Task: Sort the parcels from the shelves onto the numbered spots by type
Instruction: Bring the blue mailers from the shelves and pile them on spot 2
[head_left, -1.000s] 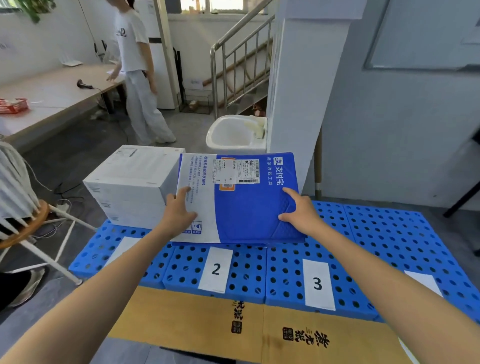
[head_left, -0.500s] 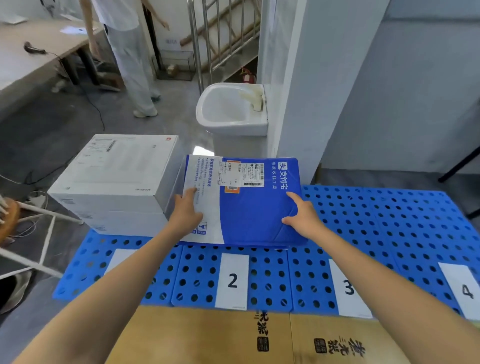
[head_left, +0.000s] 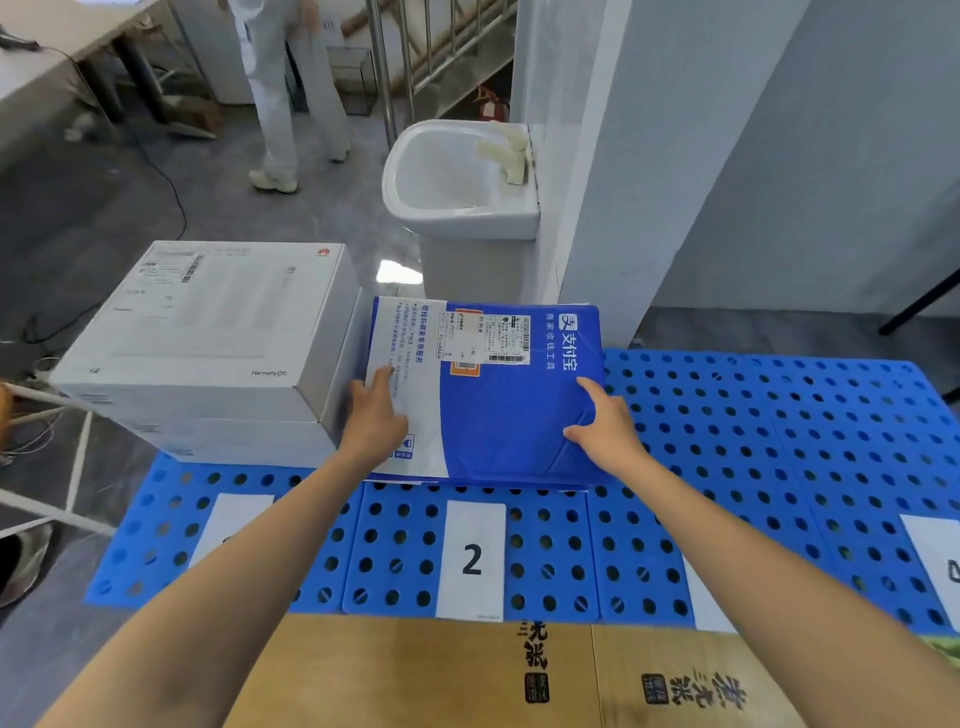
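Parcel (head_left: 498, 405) lies on perforated mat (head_left: 727, 441), behind label 2 (head_left: 471, 560). Two stacked boxes (head_left: 208, 332) just left of parcel, on mat's left end. Left hand (head_left: 371, 421) rests on parcel's left part, right hand (head_left: 605, 431) on its right part. Sink (head_left: 457, 176) behind parcel, pillar (head_left: 597, 156) at sink's right. Cardboard (head_left: 441, 675) in front of mat. Second label (head_left: 935, 561) at mat's right edge. Standing person (head_left: 291, 78) far back, left of sink.

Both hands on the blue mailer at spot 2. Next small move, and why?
Probably lift both hands off: the blue mailer seems to lie flat on the pallet behind the 2 label, left hand and right hand resting on top.
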